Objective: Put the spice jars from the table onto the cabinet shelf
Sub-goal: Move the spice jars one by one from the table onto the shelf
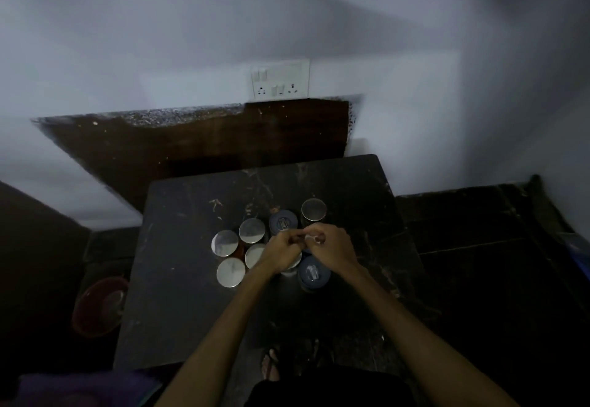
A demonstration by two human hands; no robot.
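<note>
Against a pale wall [191, 39] with a switch-and-socket plate [280, 80] stands a dark, scuffed table [178, 295]; a reddish bowl [100, 306] lies on the floor to its left. Clustered at the table's centre are the spice jars [252, 231], upright, most with round silver lids, two with dark lids. Above the cluster the left hand [281, 251] and right hand [332, 247] meet, fingers curled and fingertips touching; whether they pinch something small cannot be told in this dim view.
</note>
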